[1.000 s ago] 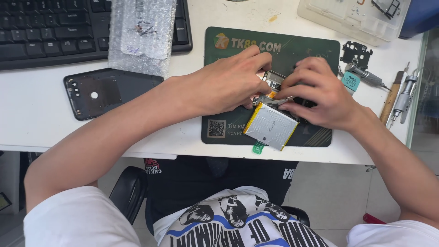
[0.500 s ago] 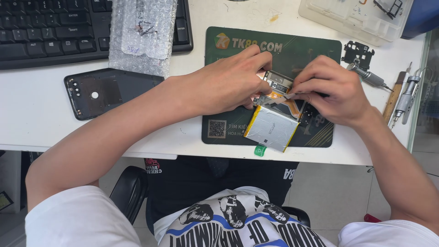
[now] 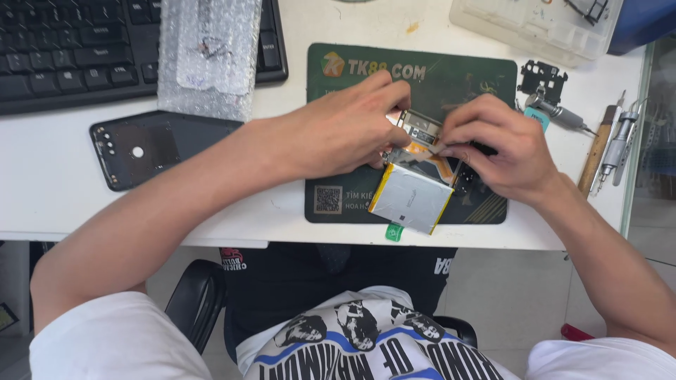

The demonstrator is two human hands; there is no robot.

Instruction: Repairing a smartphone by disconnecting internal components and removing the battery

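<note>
Head view: both hands (image 3: 422, 141) grip flat, foil-wrapped rectangular battery (image 3: 410, 197).

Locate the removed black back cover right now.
Head view: the black back cover lies flat on the white desk, left of the green mat, just below the keyboard and bubble wrap, beside the left forearm.

The scene is lit brightly and evenly, with soft daylight-like light from above. The white desk (image 3: 42, 204) is rendered almost overexposed, and only faint, short shadows are cast under the forearms. Glare is seen on the bubble wrap (image 3: 211, 49) and on the silver battery (image 3: 412, 198). Focus is held sharply at the centre; slight softness and mild wide-angle stretching are noticed toward the edges.
</note>
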